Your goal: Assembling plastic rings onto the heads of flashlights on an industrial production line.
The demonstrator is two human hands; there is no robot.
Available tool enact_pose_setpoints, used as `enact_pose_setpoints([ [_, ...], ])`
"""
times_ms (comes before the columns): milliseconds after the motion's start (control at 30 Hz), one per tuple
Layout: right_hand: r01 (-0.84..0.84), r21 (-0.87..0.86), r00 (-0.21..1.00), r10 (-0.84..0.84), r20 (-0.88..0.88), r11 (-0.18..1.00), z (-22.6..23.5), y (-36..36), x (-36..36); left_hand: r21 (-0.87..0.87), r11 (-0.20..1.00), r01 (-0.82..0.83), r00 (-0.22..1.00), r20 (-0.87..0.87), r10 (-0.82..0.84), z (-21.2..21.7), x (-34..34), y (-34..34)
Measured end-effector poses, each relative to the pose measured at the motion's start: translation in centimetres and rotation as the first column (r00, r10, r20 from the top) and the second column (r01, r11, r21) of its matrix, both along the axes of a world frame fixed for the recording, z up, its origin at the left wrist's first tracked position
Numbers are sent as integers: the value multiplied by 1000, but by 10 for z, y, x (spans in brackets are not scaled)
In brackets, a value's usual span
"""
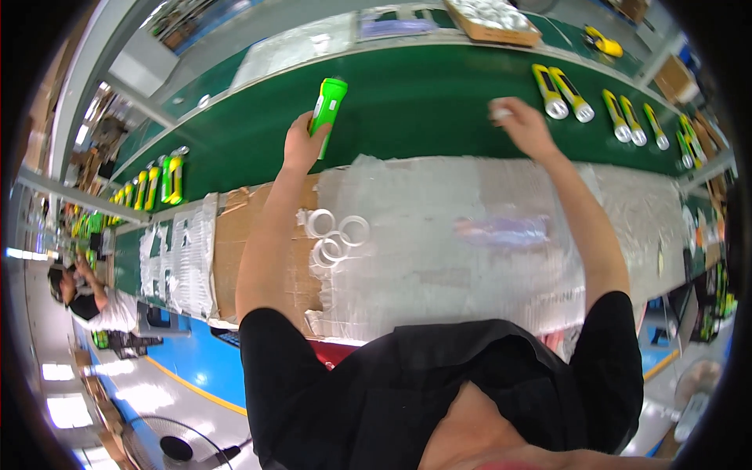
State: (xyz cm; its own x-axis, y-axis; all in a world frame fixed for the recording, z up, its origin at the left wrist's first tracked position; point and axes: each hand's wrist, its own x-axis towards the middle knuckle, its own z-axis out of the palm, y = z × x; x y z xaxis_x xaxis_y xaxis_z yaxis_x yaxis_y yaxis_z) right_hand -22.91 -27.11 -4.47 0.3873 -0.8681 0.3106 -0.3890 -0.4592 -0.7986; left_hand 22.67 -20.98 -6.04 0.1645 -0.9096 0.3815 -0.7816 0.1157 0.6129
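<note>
My left hand [301, 141] grips a bright green flashlight body [327, 110] and holds it upright over the green conveyor belt [423, 102]. My right hand [523, 124] reaches out over the belt with a small white part [498, 112] pinched at its fingertips. Three clear plastic rings [338, 237] lie on the taped cardboard work surface [439, 235] between my arms, closer to my left forearm.
Several yellow-green flashlights [603, 106] lie in a row on the belt to the right, and more [153, 184] lie to the left. A cardboard tray of white parts [497, 19] sits beyond the belt. Another person [90, 294] works at far left. A fan [176, 446] stands on the floor.
</note>
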Motion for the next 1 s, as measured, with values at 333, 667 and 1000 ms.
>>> enact_pose_setpoints([
  [333, -381, 394, 685, -31, 728, 837, 39, 205, 60, 165, 746, 645, 659, -614, -435, 28, -196, 173],
  [667, -732, 449, 621, 230, 749, 512, 35, 294, 39, -172, 726, 665, 173, -911, -374, 56, -254, 208],
  [1000, -527, 530, 776, 122, 618, 664, 41, 307, 51, -356, 610, 708, 598, -157, -786, 66, -236, 231],
])
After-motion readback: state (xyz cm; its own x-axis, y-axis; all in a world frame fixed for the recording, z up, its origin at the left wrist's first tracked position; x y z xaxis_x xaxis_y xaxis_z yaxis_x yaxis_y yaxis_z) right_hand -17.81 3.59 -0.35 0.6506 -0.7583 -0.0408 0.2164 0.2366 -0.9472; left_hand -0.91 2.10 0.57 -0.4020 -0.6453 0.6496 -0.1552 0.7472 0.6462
